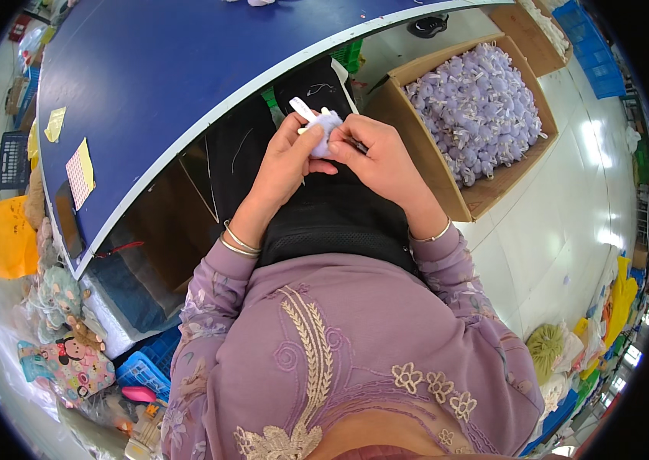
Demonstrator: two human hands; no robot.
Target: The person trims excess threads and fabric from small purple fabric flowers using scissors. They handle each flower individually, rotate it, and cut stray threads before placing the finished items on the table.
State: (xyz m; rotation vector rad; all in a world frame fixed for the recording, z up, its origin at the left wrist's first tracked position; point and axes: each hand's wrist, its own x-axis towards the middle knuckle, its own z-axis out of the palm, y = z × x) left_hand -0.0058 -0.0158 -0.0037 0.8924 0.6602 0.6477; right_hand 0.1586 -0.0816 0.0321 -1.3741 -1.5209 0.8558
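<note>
Above my lap, my left hand (291,149) grips a small lavender plush piece (323,132) with a white tag (302,108) sticking up from it. Small pale bits show at the top of the plush. My right hand (370,153) is at the plush's right side, thumb and forefinger pinched together against it. Something thin and dark shows by the right fingers, too small to name. To the right of my hands stands an open cardboard box (433,182) heaped with many similar lavender plush pieces (478,111).
A blue-topped table (179,69) curves across the front left, bearing a phone (69,221), a sticker sheet (80,172) and a yellow note (55,124). Plush toys (64,295) and blue crates (144,373) crowd the lower left. Another box (543,38) stands far right.
</note>
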